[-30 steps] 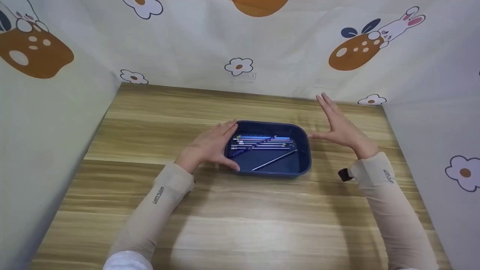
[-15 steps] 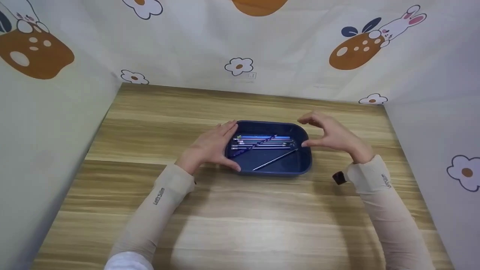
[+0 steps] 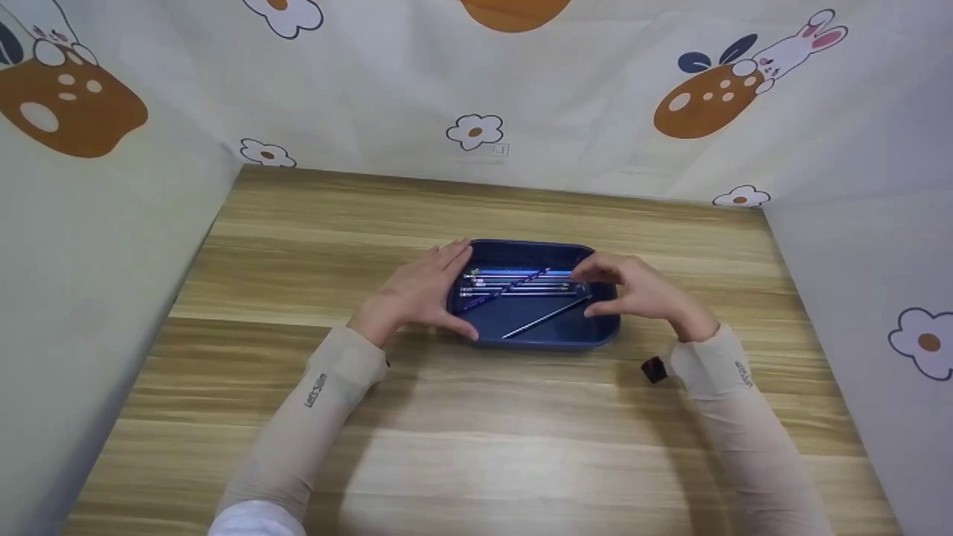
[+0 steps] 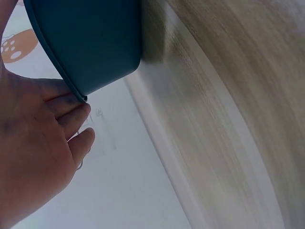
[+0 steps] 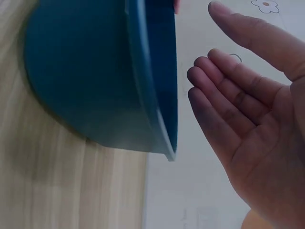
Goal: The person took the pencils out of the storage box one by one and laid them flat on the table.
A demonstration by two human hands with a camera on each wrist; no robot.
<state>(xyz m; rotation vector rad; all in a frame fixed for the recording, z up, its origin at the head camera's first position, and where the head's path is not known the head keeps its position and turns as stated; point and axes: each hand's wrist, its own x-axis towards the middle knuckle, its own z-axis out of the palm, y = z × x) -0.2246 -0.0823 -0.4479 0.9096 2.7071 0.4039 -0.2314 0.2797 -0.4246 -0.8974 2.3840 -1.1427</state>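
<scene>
A dark blue plastic bin [image 3: 566, 326] stands on the table. Several pencils [image 3: 521, 291] lie in a loose row towards its back, and a dark spiral-striped pencil [image 3: 497, 295] slants across them. One more pencil [image 3: 545, 318] lies diagonally nearer the front. My left hand [image 3: 412, 296] rests along the bin's left end, thumb at the front corner and straight fingers at the back one. In the left wrist view those fingers [image 4: 74, 119] touch the rim. Over the bin's right end hovers my right hand [image 3: 644, 290], thumb and fingers apart, nothing between them.
The wood-grain table [image 3: 476, 432] extends around the bin. Pale printed curtains [image 3: 387, 82] enclose it at the back and on both sides. A small black block [image 3: 654, 369] sits at the right sleeve's cuff.
My right hand has come from beyond the bin's right side, left and over its right end, with thumb and fingers drawing nearer each other. My left hand and the bin have stayed put.
</scene>
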